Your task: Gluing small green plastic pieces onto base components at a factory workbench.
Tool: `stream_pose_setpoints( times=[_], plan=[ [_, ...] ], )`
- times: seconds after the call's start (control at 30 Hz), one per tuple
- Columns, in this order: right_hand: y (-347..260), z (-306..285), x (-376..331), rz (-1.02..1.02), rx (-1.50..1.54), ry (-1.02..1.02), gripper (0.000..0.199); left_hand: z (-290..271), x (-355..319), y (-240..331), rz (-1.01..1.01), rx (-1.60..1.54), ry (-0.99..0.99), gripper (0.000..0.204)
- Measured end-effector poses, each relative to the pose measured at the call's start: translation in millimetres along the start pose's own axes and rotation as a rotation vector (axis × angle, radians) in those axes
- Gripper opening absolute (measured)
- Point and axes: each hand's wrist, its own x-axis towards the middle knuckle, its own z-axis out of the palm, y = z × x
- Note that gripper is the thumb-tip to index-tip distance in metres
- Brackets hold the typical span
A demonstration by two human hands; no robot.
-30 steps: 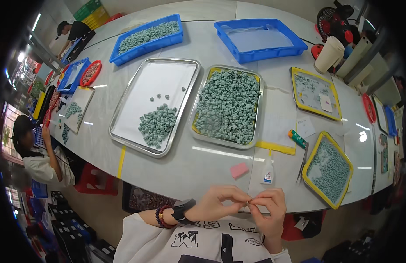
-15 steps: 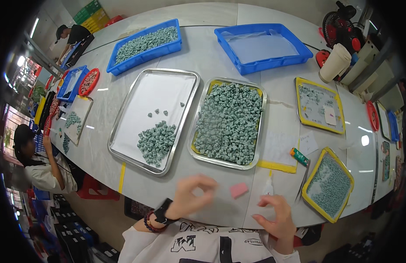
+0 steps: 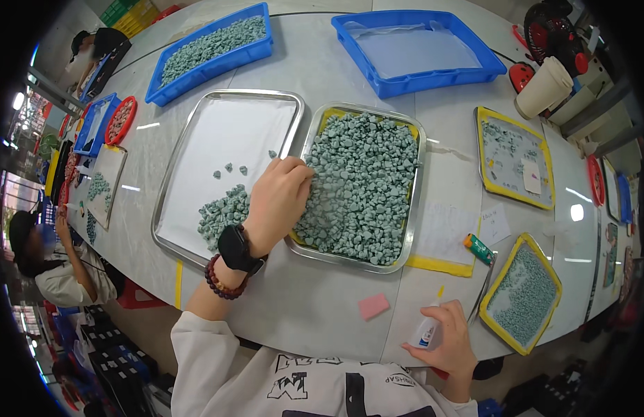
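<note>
the left hand (image 3: pixel 279 201) is positioned across the gap between the lined metal tray (image 3: pixel 211 132) and the filled metal tray (image 3: pixel 420 174); its fingertips are hidden. the filled metal tray carries densely packed green stones (image 3: pixel 364 184). the lined metal tray bears a smaller pile (image 3: pixel 221 212), partly obscured by the left hand and wrist, with several loose stones beyond it. a black watch (image 3: pixel 238 249) and beaded bracelet (image 3: pixel 224 281) are fitted to the left wrist. the right hand (image 3: pixel 451 340) grips a white bottle (image 3: pixel 428 330), tilted, yellow nozzle uppermost. a pink block (image 3: pixel 373 306) lies left of the bottle. two blue trays (image 3: pixel 433 80) stand at the far side.
</note>
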Motion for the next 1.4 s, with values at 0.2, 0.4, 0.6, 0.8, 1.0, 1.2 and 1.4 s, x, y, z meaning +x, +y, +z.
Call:
stream_pose_setpoints(
  times=[0.2, 0.4, 0.6, 0.8, 1.0, 1.2, 1.4],
  plan=[
    [0, 43, -17, -0.055, 0.376, 0.373, 0.056, 7, -1, 1, -0.165, -0.076, -0.103, 0.014],
    [-7, 45, -10, -0.076, 0.681, 0.635, 0.06, -32, -17, 62, -0.121, -0.554, -0.084, 0.026],
    [-21, 32, 16, -0.173, 0.687, 0.518, 0.062, -4, -91, 117, -0.897, -1.778, -0.714, 0.02],
    [-9, 43, 16, -0.206, 0.775, 0.448, 0.057, 18, -101, 113, -0.957, -1.838, -0.616, 0.021],
    [-13, 37, 24, -0.146, 0.658, 0.328, 0.055, 16, -102, 114, -0.798, -1.663, -0.519, 0.025],
    [-15, 39, 28, -0.111, 0.645, 0.35, 0.053, 15, -102, 119, -0.759, -1.548, -0.503, 0.027],
    [-17, 45, 28, -0.06, 0.708, 0.35, 0.053, 17, -103, 117, -0.754, -1.547, -0.497, 0.028]
  ],
)
